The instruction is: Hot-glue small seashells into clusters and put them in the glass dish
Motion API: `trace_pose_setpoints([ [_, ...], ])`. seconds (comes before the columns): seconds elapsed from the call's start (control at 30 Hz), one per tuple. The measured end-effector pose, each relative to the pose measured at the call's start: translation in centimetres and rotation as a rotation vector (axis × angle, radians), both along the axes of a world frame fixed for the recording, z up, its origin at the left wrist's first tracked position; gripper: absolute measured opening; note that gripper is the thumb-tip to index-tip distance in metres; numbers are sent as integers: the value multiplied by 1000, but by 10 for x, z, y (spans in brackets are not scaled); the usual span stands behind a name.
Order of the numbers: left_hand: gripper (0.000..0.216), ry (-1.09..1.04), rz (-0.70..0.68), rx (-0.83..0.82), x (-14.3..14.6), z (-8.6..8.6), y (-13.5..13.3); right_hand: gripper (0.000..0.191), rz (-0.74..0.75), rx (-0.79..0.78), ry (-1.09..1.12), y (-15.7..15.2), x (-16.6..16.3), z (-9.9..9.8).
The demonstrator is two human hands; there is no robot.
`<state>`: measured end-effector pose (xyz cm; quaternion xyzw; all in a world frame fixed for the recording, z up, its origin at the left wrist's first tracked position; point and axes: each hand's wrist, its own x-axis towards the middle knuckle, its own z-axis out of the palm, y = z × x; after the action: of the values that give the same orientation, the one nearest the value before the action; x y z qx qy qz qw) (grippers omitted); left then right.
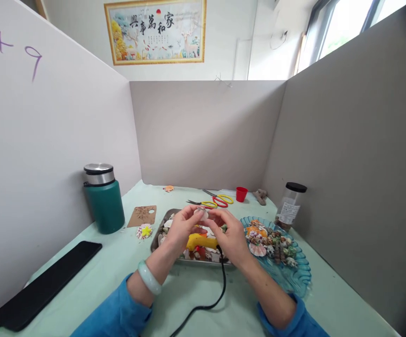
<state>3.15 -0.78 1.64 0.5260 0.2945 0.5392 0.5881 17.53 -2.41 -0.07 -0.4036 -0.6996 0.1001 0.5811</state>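
Between the fingertips of my two hands is a small whitish piece that looks like a seashell (202, 214). My left hand (182, 229), with a pale green bangle on its wrist, pinches it from the left. From the other side the fingers of my right hand (230, 232) close on it. Below the hands a yellow glue gun (201, 242) with a black cord lies over a metal tray (156, 242) of shells and small pieces. My hands hide part of the tray and its contents.
On the right, a blue glass plate (290, 281) bears shells beside a black-lidded jar (290, 208). Scissors (218, 200) and a red cup (241, 194) stand behind. Leftward are a green flask (105, 206), a brown card (142, 216), a shell ornament (144, 231) and a black slab (48, 285).
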Motion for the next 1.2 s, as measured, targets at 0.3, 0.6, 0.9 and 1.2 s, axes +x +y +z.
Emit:
trace_pose_setpoints([
  [0.3,29,104,25,93,8,-4,-6,9,-89,198,18,-2,-1,-7],
  [0.6,19,328,285,383,6,-17,-3,11,-249,395,-232,1,1,-16],
  [0.9,24,490,361,495,6,-17,-9,11,-335,466,-325,1,3,-16],
  [1.2,25,566,328,504,6,-22,-3,13,-320,534,-355,4,4,-15],
])
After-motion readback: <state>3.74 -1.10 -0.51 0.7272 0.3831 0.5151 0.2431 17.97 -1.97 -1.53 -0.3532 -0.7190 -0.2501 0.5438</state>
